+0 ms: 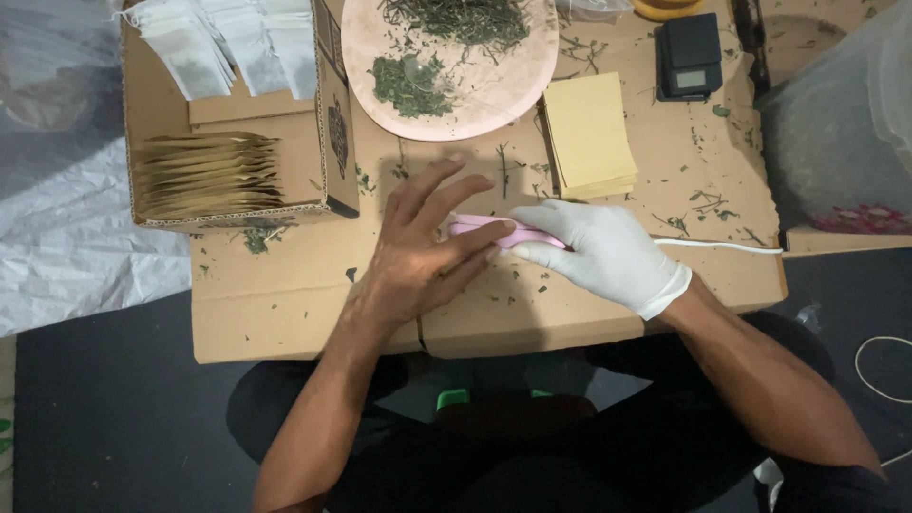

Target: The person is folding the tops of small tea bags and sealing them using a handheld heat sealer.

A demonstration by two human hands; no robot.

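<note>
Flattened cardboard sheet (pixel 285 313) is the work surface, laid on a dark floor; person sits at its near edge. Open cardboard box (pixel 328 142) takes the far-left corner, holding a row of brown sachets (pixel 209 176) and white filter bags (pixel 228 38). Pink plate (pixel 494 90) of dried green leaves sits at the far edge, centre, just beside the box. Stack of yellow envelopes (pixel 587 133) right of the plate, small black scale (pixel 691 57) near the far-right corner.

Free room: near-left part of the sheet is bare apart from leaf crumbs; right edge is tight against a clear bag.

Left hand (pixel 427 252), bare, lies flat with fingers spread, fingertips on the pink sealer (pixel 484 228). Right hand (pixel 603 252), white-gloved, is closed around the sealer's other end, mid-sheet. Its white cord (pixel 722 247) runs off the right edge.
</note>
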